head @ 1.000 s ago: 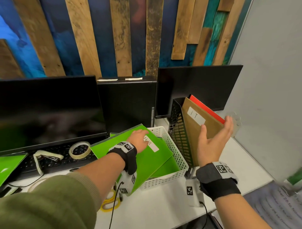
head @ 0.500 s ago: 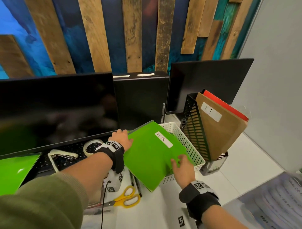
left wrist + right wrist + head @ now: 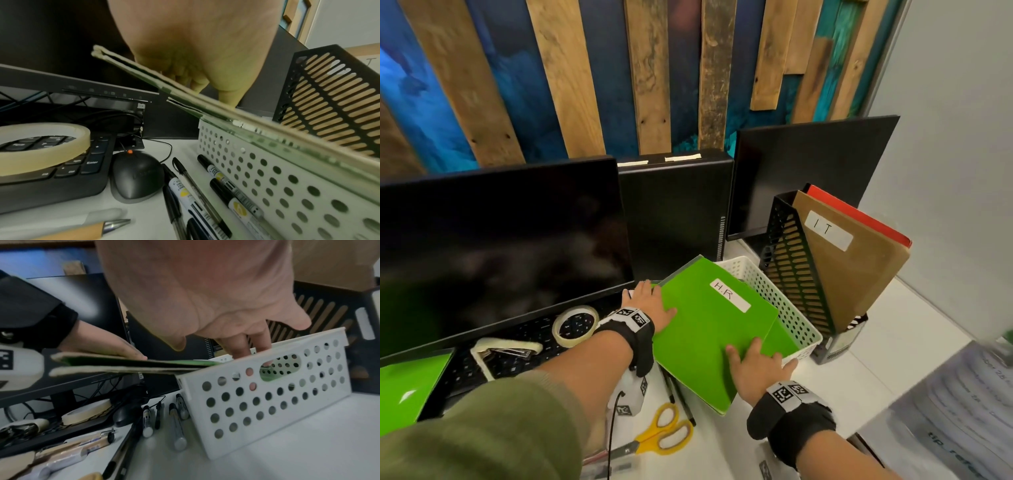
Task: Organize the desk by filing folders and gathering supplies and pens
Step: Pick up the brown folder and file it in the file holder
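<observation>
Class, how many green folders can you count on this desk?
3. The H.R folder rests tilted on the white basket, left hand and right hand on it; a second folder lies beneath it; a third folder is at far left. More may be hidden.

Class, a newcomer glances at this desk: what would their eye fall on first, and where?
The green folder marked H.R stands out most, tilted over the white basket at the centre, gripped at its edges by the left hand and right hand. To its right a brown folder marked IT stands in the black file holder; yellow scissors lie in front.
</observation>
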`<state>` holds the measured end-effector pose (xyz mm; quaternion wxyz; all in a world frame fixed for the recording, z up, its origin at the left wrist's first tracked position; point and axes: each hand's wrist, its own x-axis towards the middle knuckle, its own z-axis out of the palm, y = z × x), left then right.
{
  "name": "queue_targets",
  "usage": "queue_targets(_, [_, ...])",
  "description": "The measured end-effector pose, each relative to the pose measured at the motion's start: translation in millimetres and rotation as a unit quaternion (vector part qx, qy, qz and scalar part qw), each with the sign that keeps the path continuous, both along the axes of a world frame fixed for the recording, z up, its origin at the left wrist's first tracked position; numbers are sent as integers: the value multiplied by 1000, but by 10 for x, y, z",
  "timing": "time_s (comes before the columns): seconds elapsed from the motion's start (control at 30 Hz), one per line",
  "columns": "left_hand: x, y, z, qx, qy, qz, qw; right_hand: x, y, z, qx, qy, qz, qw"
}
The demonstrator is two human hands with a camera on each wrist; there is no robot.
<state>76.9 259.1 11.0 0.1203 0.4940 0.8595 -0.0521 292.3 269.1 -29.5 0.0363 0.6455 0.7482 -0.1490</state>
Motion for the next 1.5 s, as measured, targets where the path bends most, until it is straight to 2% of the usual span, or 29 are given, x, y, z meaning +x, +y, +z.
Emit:
queue_targets(0.2, [-109,167,-31,-6,-46,17,999,-30,-8,-111,-35,119,-67,990])
queue_targets(0.3, [-179,193,-58,-15,-77,32,996,23,-1,-145,-43,206,-86,974])
queue_targets(0.4, [-211,188,-92,-13,-89,48,995,67,9,-173,-42,361,-123,923])
queue_targets(0.5, [-184,163,-125,-15,-84,55,995,62,6,-145,-30,433,-202,878])
queue_targets(0.67, [-137,98,-152,-15,-83,54,995,41,62,-89,-68,572,-297,761])
queue_targets(0.73, [-146,73,-186,-22,-86,55,995,68,64,-45,-102,608,-275,738])
queue_targets(0.87, [-178,-25,-259,-48,-81,75,993,139,29,112,-165,639,-221,718])
queue_targets(0.93, [-177,-57,-261,-31,-88,82,992,185,37,128,-182,648,-210,709])
queue_targets(1.03, [-172,-67,-262,-4,-135,103,985,257,49,111,-187,645,-199,714])
queue_targets(1.17, [-136,-112,-229,46,-249,144,957,359,56,124,-190,665,-182,699])
queue_targets(1.27, [-66,-148,-162,99,-352,163,916,456,74,160,-182,677,-174,692])
queue_targets(1.37, [-34,-121,-159,162,-457,173,857,503,62,228,-154,672,-162,706])
queue_targets(1.43, [11,-128,-122,211,-495,169,826,518,60,285,-139,672,-151,711])
queue_targets(1.5, [97,-148,-60,253,-497,171,813,547,64,371,-148,678,-141,706])
